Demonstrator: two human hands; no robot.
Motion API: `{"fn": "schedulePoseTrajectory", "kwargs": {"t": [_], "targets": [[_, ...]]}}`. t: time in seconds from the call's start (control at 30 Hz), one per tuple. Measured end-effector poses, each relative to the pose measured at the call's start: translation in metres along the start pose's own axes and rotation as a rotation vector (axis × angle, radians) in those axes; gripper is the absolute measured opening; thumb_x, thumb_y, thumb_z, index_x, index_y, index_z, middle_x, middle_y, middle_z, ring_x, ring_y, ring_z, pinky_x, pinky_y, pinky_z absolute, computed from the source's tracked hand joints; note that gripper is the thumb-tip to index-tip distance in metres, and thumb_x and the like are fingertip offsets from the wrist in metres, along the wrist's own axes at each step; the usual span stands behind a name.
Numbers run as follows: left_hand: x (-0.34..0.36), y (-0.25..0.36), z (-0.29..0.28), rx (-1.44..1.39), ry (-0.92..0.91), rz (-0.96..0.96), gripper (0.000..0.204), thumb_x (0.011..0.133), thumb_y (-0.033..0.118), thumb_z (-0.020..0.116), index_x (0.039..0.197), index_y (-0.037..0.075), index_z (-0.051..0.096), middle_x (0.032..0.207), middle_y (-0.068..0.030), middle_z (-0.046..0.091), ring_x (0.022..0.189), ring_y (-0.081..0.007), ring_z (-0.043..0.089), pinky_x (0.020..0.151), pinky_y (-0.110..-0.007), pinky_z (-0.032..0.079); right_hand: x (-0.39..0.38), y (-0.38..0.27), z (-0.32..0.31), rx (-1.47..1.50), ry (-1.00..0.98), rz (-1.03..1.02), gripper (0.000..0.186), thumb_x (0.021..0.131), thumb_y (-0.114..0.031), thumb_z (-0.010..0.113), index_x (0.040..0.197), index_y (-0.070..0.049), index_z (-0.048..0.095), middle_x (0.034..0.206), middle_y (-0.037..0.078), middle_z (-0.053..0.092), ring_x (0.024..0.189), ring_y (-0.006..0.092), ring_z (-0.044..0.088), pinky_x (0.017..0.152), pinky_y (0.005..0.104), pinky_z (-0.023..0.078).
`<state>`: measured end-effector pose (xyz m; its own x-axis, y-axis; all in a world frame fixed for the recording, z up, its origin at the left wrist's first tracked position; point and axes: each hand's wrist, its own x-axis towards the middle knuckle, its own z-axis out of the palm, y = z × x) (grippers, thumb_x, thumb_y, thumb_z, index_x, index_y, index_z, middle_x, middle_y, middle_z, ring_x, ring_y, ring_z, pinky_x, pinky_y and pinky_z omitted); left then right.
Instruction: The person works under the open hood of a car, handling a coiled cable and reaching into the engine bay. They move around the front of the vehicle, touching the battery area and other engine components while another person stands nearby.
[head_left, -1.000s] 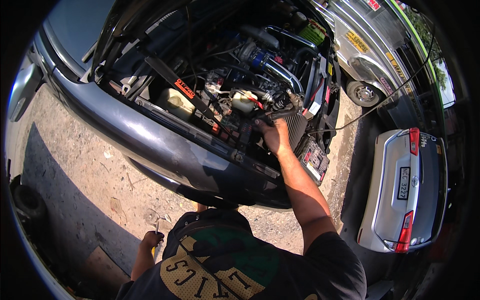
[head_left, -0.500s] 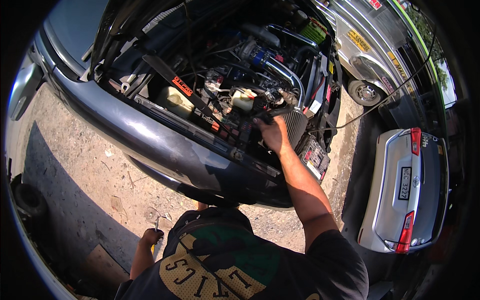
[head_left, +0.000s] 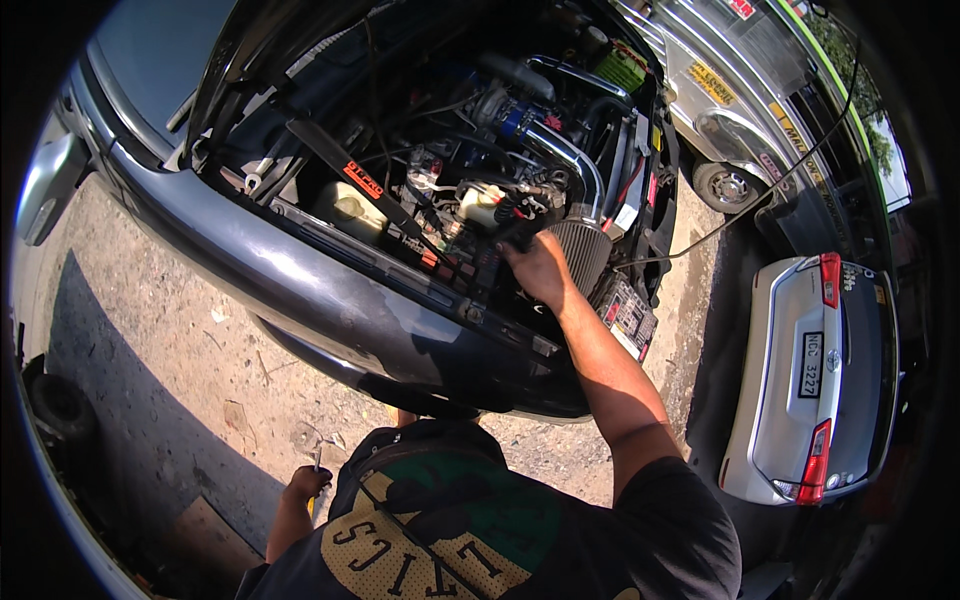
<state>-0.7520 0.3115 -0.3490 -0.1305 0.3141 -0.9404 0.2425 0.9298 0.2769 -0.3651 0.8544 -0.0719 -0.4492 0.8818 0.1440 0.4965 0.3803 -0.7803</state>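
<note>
My right hand reaches into the dark car's open engine bay, beside a ribbed metal cone filter on a chrome pipe. Its fingers curl on something dark among black hoses, partly hidden. A cream reservoir sits just beyond that hand, another further left. Low on the left, away from the car, my left hand grips a tool with a metal shaft and yellow part.
The dark fender curves across in front of me. A silver car stands at the right, below a metal-bodied vehicle. A dark cable crosses toward the engine bay. A tyre lies at the far left.
My right hand has shifted slightly left. A black hose that lay across the cone filter has moved left, exposing more of the filter. My left hand stays low with the tool.
</note>
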Motion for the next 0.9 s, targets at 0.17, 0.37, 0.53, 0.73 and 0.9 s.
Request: {"fn": "schedulePoseTrajectory", "kwargs": {"t": [0.17, 0.37, 0.53, 0.73, 0.9], "targets": [[0.0, 0.005, 0.002, 0.007, -0.009, -0.027, 0.028, 0.094, 0.032, 0.077, 0.096, 0.004, 0.081, 0.083, -0.0073, 0.077, 0.059, -0.018, 0.064, 0.055, -0.037, 0.052, 0.001, 0.003, -0.001, 0.006, -0.016, 0.035, 0.047, 0.089, -0.001, 0.077, 0.135, -0.001, 0.066, 0.13, 0.021, 0.073, 0.124, 0.0361, 0.069, 0.106, 0.0432, 0.054], [-0.003, 0.005, 0.002, 0.05, 0.026, -0.017, 0.029, 0.093, 0.033, 0.077, 0.096, 0.005, 0.082, 0.082, -0.007, 0.077, 0.06, -0.0177, 0.065, 0.056, -0.037, 0.053, 0.0, 0.001, 0.001, 0.015, -0.006, -0.012, 0.047, 0.088, -0.001, 0.077, 0.134, -0.001, 0.067, 0.128, 0.02, 0.075, 0.122, 0.0354, 0.07, 0.105, 0.0438, 0.054], [-0.002, -0.004, 0.003, 0.014, 0.001, 0.03, 0.027, 0.093, 0.032, 0.077, 0.096, 0.005, 0.082, 0.083, -0.007, 0.078, 0.059, -0.0167, 0.065, 0.055, -0.036, 0.052, 0.005, -0.004, -0.003, -0.034, -0.011, -0.027, 0.043, 0.089, -0.004, 0.077, 0.131, -0.002, 0.069, 0.122, 0.021, 0.076, 0.118, 0.036, 0.072, 0.101, 0.0427, 0.056], [-0.003, -0.009, 0.007, -0.033, -0.015, 0.026, 0.025, 0.094, 0.03, 0.077, 0.097, 0.006, 0.083, 0.084, -0.0069, 0.079, 0.056, -0.0158, 0.062, 0.053, -0.035, 0.05, 0.006, -0.013, -0.008, -0.102, -0.021, 0.033, 0.04, 0.09, -0.007, 0.076, 0.13, -0.003, 0.071, 0.119, 0.021, 0.077, 0.114, 0.0373, 0.073, 0.098, 0.0432, 0.057], [-0.011, -0.001, 0.008, -0.017, 0.01, 0.003, 0.025, 0.094, 0.029, 0.077, 0.098, 0.006, 0.083, 0.085, -0.0068, 0.079, 0.057, -0.0155, 0.062, 0.053, -0.035, 0.05, 0.007, -0.009, -0.004, -0.154, 0.003, -0.024, 0.04, 0.09, -0.007, 0.075, 0.13, -0.003, 0.071, 0.119, 0.022, 0.077, 0.115, 0.0368, 0.073, 0.098, 0.0431, 0.057]]}}
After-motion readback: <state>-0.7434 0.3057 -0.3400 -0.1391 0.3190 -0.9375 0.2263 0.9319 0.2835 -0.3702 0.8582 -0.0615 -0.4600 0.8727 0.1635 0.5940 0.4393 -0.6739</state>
